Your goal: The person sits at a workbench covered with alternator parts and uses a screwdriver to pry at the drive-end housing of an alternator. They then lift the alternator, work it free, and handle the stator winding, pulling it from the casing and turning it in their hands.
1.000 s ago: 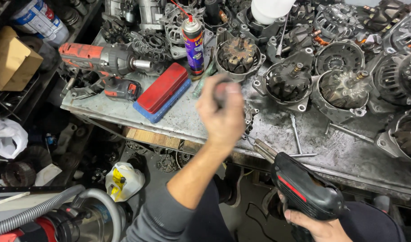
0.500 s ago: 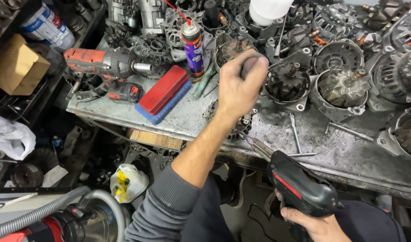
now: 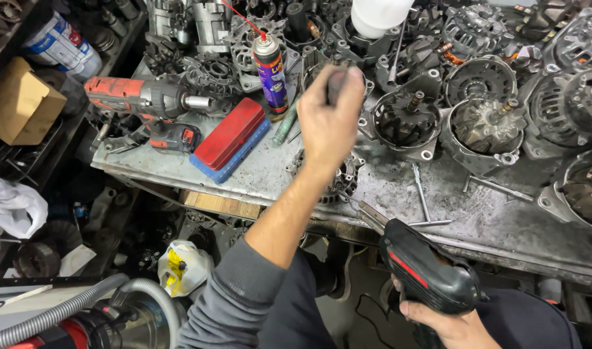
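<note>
Grimy metal table (image 3: 477, 213) crowded with alternator housings (image 3: 405, 119), a spray can (image 3: 272, 72), a red case (image 3: 231, 136). Left hand (image 3: 331, 113) raised above it, grip pinching a small dark part (image 3: 338, 81), blurred, kind unclear. Right hand (image 3: 447, 323), partly cut off, grip wrapped round a black power tool (image 3: 425, 271) below the table edge.

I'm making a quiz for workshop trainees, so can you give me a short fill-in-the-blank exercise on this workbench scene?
1. The left hand is raised over the bench, closed around a small dark ____.
2. The right hand grips a black power tool with a ____ stripe, below the bench edge.
3. The flat red case lies on the bench between the spray can and the red ____ driver.

Missing words: part; red; cordless
</note>
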